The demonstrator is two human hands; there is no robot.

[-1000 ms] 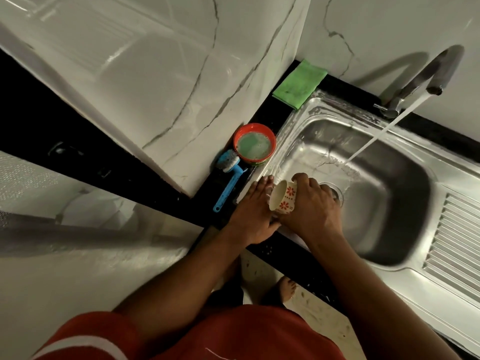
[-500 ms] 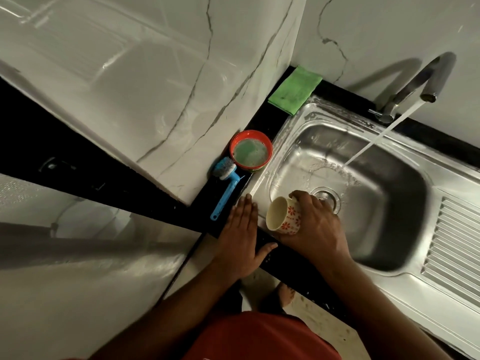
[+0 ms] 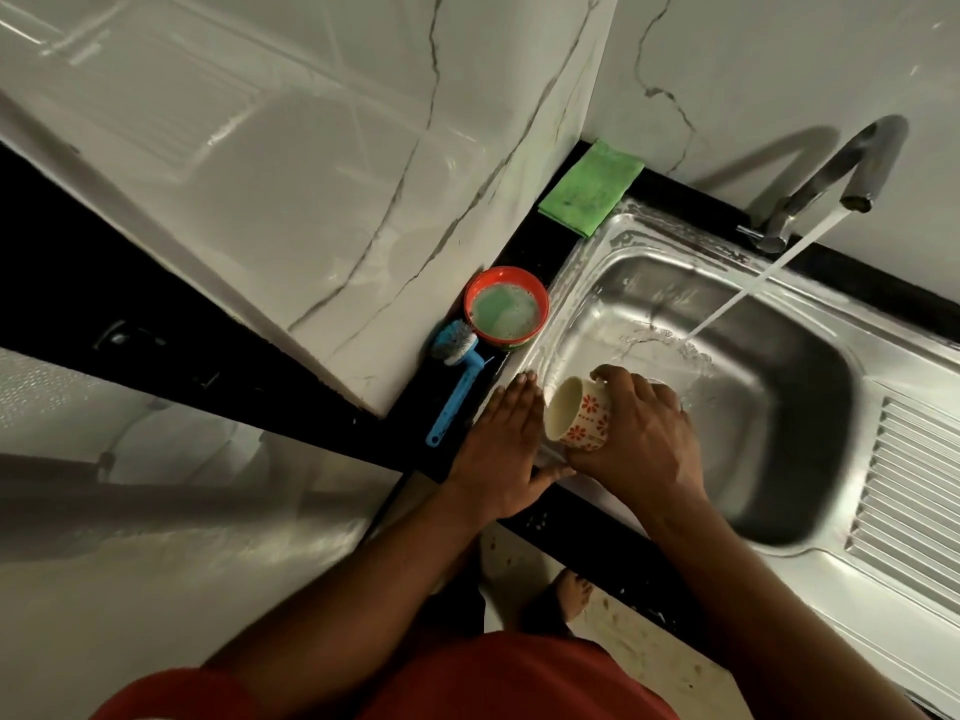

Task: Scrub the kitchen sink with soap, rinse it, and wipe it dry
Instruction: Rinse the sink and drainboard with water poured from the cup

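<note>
Black stone bench (image 3: 540,252) carries a blue plastic brush (image 3: 457,376) and an orange bowl (image 3: 506,272) of soapy water. Rinsing seems under way. The left hand (image 3: 501,449) lies flat, fingers straight, on the stainless steel sink (image 3: 779,407) rim. The right hand (image 3: 644,444) grips a tipped cream floral cup (image 3: 579,415) as the steel tap (image 3: 831,174) runs. The next move is likely a refill under the stream. Half a second ago the left hand lay farther from the cup.

Red short-sleeved top (image 3: 519,678), bare forearms (image 3: 363,589), one bare foot (image 3: 574,595) (toes and instep only).
</note>
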